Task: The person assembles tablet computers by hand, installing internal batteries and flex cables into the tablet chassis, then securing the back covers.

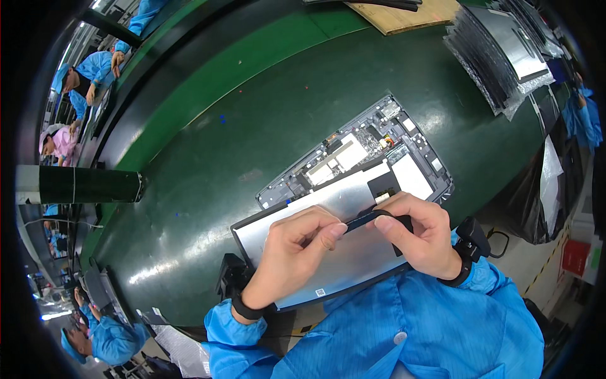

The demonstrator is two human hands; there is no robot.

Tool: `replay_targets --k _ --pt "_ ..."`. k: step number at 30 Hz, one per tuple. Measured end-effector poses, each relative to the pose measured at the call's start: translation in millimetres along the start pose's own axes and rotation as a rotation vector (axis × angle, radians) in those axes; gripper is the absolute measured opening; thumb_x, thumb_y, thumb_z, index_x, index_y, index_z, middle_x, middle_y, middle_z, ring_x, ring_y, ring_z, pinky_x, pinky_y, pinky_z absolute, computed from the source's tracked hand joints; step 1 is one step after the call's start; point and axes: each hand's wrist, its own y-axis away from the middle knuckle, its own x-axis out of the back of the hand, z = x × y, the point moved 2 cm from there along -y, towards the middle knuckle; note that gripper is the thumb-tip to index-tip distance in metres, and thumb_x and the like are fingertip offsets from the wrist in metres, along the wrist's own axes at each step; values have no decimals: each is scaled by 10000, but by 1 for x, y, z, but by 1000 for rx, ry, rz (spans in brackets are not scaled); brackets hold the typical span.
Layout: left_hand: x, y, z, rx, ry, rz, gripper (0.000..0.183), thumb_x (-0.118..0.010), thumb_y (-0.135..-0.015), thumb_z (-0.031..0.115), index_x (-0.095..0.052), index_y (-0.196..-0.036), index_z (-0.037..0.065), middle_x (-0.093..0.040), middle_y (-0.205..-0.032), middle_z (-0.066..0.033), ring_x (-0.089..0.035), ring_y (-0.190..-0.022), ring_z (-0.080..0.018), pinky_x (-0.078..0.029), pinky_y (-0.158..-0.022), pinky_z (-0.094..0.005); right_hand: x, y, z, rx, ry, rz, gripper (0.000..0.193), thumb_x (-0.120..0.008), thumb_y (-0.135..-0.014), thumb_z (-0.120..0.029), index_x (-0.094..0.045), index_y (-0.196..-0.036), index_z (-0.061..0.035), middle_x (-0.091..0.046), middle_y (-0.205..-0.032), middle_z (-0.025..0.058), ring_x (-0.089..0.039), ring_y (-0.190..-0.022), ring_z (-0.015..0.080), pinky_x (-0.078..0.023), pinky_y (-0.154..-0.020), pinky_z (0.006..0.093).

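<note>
A thin black strip [360,220] stretches between my two hands. My left hand [291,247] pinches its left end between thumb and fingers, and my right hand [421,232] grips the other end, where the strip curls. Beneath both hands lies a flat silver panel [341,268] with dark edges, probably the back of a display, tilted across the near table edge. Just beyond it is an opened laptop base [353,148], its circuit board and inner parts exposed. The panel's far edge overlaps or abuts the base; I cannot tell which.
A green-topped table [208,189] spreads around the work. At the far right stands a stack of silver-and-black panels [499,54] with wrapping, near a wooden board [410,16]. A dark green post [88,184] juts in from the left. Co-workers in blue [113,335] sit beyond.
</note>
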Motion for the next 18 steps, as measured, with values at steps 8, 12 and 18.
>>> replay_targets --k 8,12,18 --pt "13 -23 8 311 225 -259 197 -622 -1046 155 -673 -972 -20 -663 -845 -14 -609 -780 -67 -513 -717 -239 23 -44 -15 384 343 -480 269 -702 -850 74 -717 -1114 23 -673 -1072 156 -670 -873 214 -558 -765 350" --pt "10 -18 15 386 152 -44 157 -692 -984 130 -678 -1021 -22 -670 -922 -57 -636 -864 -139 -510 -770 -291 6 -40 2 743 506 -384 363 -744 -704 121 -713 -1054 29 -691 -986 137 -677 -790 261 -558 -668 346" --pt "13 19 -9 -243 -704 275 411 -780 -801 28 -682 -1198 -12 -614 -1227 -168 -566 -1102 -354 -449 -949 -416 -6 -30 -1 620 581 -175 378 -757 -649 107 -708 -1012 16 -680 -947 107 -674 -789 258 -559 -647 334"
